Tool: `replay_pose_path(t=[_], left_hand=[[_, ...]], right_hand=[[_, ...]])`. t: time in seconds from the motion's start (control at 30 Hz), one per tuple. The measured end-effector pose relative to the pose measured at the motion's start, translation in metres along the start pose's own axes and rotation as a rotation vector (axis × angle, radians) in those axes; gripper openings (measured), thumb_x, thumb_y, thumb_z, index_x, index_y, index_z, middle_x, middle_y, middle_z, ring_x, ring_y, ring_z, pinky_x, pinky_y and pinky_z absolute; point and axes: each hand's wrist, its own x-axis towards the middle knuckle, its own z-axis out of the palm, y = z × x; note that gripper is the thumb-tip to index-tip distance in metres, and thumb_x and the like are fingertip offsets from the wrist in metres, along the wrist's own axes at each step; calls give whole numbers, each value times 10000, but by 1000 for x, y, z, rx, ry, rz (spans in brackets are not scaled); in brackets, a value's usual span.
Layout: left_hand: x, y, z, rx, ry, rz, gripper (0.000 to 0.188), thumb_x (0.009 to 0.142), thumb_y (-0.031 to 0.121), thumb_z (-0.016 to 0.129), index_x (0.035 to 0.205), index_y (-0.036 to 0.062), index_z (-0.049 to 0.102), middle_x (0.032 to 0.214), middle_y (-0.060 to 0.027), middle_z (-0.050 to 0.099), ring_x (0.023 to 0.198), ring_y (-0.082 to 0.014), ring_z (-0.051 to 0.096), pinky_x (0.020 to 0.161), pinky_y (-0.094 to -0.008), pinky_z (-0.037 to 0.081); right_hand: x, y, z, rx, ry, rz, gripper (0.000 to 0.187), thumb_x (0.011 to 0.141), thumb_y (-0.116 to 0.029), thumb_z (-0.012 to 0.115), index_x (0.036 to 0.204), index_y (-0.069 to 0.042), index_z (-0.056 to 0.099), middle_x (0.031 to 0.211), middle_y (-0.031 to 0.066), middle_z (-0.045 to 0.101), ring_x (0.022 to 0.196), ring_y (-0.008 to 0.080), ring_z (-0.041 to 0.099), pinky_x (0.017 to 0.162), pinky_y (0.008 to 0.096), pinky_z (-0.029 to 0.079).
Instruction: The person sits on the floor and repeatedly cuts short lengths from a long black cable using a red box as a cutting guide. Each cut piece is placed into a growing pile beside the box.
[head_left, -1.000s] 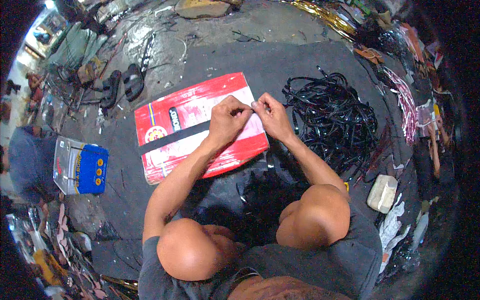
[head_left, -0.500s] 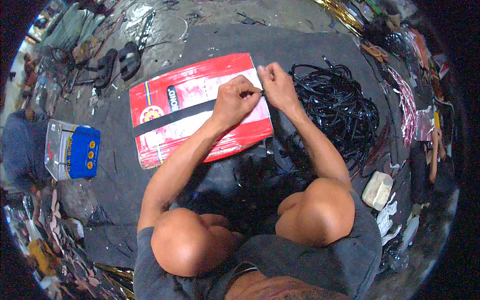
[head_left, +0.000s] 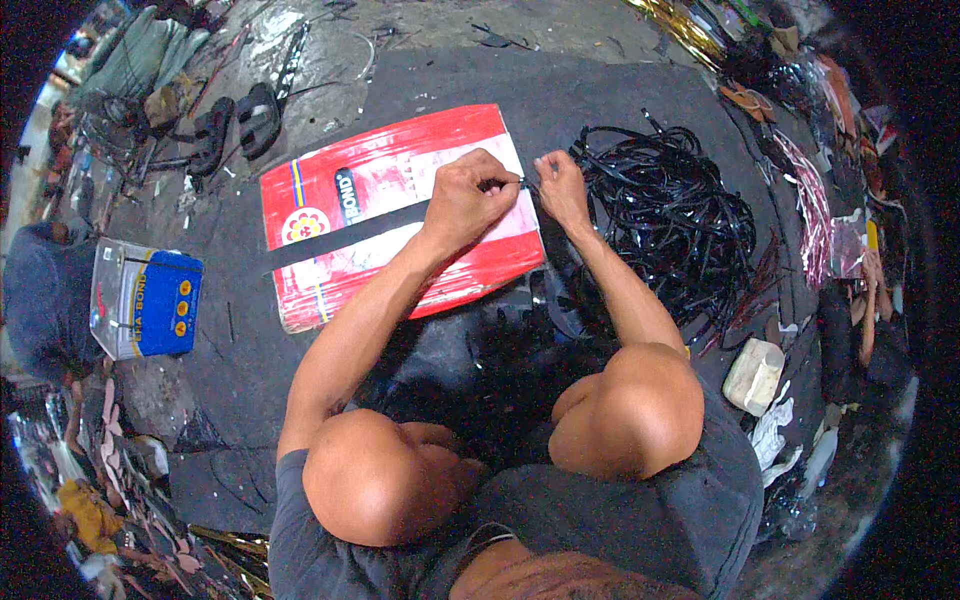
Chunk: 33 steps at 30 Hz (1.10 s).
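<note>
A red and white printed board (head_left: 480, 135) lies slightly tilted on the dark mat in front of me. Across its middle runs a flat black strip (head_left: 350, 235), from the left edge to my hands. My left hand (head_left: 468, 200) rests over the board's right part and pinches the strip near the right edge. Just past that edge is my right hand (head_left: 562, 190), its fingers curled round the strip's short end. The grip is partly hidden by the fingers. Close on the right lies a tangled heap of black strips (head_left: 680, 215).
A blue and white tin box (head_left: 165, 305) stands on the left, beside a person's dark clothing (head_left: 45, 300). A pale block (head_left: 754, 377) lies at the right. Pink strands (head_left: 805, 215) and another person's hand (head_left: 873, 275) are at the far right. Black sandals (head_left: 260, 120) lie at upper left.
My right hand has turned a little and its fingers have curled lower beside the board's edge. My left hand keeps its pinch, and the board has hardly moved.
</note>
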Motion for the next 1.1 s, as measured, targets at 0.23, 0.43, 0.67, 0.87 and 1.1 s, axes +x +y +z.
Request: replay_pose_path(t=[0.23, 0.43, 0.67, 0.87, 1.1], left_hand=[[-4, 6, 6, -33, -8, -19, 62, 756, 63, 739, 807, 28, 746, 773, -86, 682, 684, -153, 651, 629, -288, 519], [4, 8, 3, -25, 33, 45, 46, 759, 48, 714, 785, 12, 727, 754, -106, 652, 662, -219, 649, 612, -321, 521], [-6, 5, 0, -24, 48, 26, 46, 765, 43, 718, 795, 13, 735, 761, -93, 661, 674, -206, 653, 620, -319, 525], [-1, 12, 1, 3, -2, -54, 60, 777, 76, 730, 814, 33, 749, 798, -88, 689, 713, -175, 665, 660, -306, 535], [1, 8, 8, -36, 9, 62, 45, 782, 46, 723, 814, 15, 732, 786, -89, 666, 662, -181, 659, 610, -302, 533]], right_hand=[[-13, 99, 3, -299, 34, -47, 282, 959, -256, 526, 1006, 16, 583, 947, 285, 663, 930, 476, 638, 803, 537, 495], [-11, 133, -47, -680, -110, 194, 350, 968, -258, 523, 1210, -12, 469, 988, 289, 676, 921, 456, 672, 775, 556, 537], [2, -33, -41, 371, -243, -62, 262, 1002, -284, 546, 1013, -34, 623, 859, 84, 701, 790, 169, 686, 689, 358, 521], [5, -36, -15, 127, -44, -247, 284, 991, -285, 526, 920, -14, 569, 837, 271, 638, 831, 496, 614, 691, 529, 488], [-14, 122, -2, -150, 12, -45, 280, 984, -279, 514, 961, -4, 564, 845, 279, 646, 849, 521, 605, 744, 587, 480]])
